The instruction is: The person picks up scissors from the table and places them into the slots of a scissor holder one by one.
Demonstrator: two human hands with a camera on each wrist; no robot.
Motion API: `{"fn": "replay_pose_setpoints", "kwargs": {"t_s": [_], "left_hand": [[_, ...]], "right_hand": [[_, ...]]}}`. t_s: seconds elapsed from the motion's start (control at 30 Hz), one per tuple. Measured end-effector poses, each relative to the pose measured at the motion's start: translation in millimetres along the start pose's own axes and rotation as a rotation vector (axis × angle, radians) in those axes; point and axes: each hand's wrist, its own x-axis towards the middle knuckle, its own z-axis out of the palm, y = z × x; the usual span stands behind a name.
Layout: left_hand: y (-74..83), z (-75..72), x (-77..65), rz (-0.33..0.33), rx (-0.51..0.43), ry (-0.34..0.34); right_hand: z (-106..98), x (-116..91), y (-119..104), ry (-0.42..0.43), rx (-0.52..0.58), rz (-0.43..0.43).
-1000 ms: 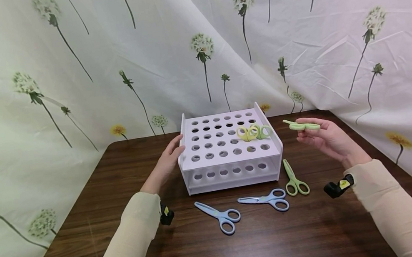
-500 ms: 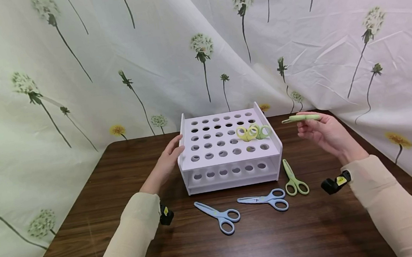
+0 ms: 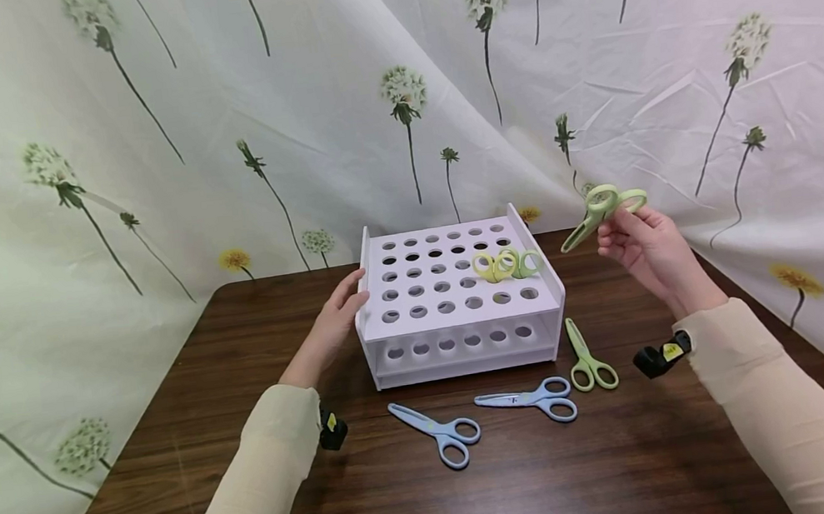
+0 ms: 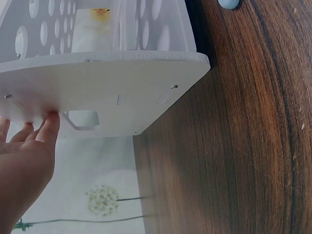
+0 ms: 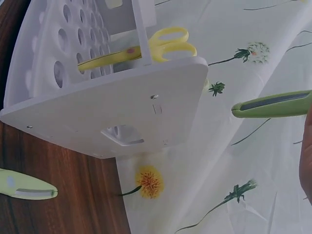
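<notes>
My right hand pinches green scissors by the handles, in the air right of the white rack. Their blades point down and left in the head view; in the right wrist view the green blade is beside the rack's side panel. With its fingertips, my left hand touches the rack's left side panel. Yellow scissors and another green pair stand in the rack's holes at the right, handles up. The yellow blade passes down inside the rack.
Two blue scissors, one left and one right, lie in front of the rack on the dark wooden table. Green scissors lie by its right front corner. A flowered cloth hangs behind.
My right hand has lifted the green scissors and turned them from nearly level to blades slanting down, handles up. The left hand and the rack stay where they were.
</notes>
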Motion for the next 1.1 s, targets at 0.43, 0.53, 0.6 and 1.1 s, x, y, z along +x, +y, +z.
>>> {"fn": "replay_pose_setpoints", "kwargs": {"t_s": [0.43,0.53,0.6,1.1], "left_hand": [[28.1,7.0,-15.6,-0.032,-0.013,-0.011],[28.1,7.5,-15.6,-0.032,-0.018,-0.010],[27.9,7.6,-15.6,-0.029,-0.024,-0.008],[26.9,7.4,-15.1,-0.033,-0.030,-0.005]], "right_hand": [[11.5,9.3,4.1,0.086,-0.059,-0.046],[13.5,11.6,5.6,0.107,-0.074,-0.052],[14.8,13.1,6.4,0.111,-0.083,-0.053],[28.8,24.5,14.4,0.075,-0.174,-0.057]]}}
